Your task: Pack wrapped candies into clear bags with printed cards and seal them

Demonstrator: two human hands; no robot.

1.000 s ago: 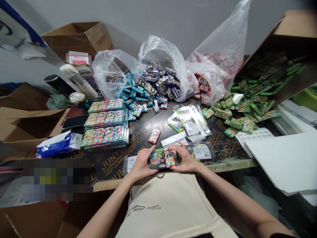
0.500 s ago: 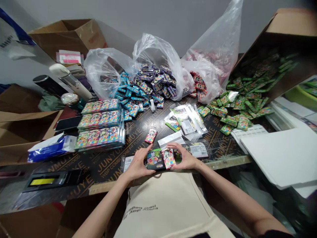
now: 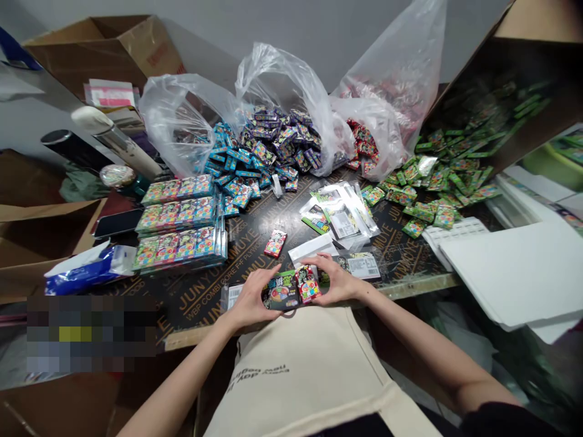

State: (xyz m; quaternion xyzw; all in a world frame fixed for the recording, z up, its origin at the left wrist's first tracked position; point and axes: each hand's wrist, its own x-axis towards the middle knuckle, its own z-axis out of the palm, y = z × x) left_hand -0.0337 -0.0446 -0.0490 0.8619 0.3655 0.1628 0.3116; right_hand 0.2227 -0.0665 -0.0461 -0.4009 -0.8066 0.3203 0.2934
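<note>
Tilted now, that small red box (image 3: 308, 284), its top leaning left where it stood straighter 1 second ago, and the whole view has swung a bit, pushing the wrapped packs (image 3: 175, 220) nearer the left edge! It's at lower centre, right against a dark printed packet (image 3: 283, 292). Left hand (image 3: 255, 298) has that packet pinched at its left side, thumb below, fingers above; right hand (image 3: 337, 282) grips the red box between thumb and fingertips. Just above them, a loose red box (image 3: 276, 243) lies on the table (image 3: 246, 243). Packs at left sit in 3 rows. Up top centre, blue boxes (image 3: 237, 161) and purple boxes (image 3: 286, 136) spill from clear bags, while green boxes (image 3: 437, 181) pour out of a carton (image 3: 537, 23) at upper right.
</note>
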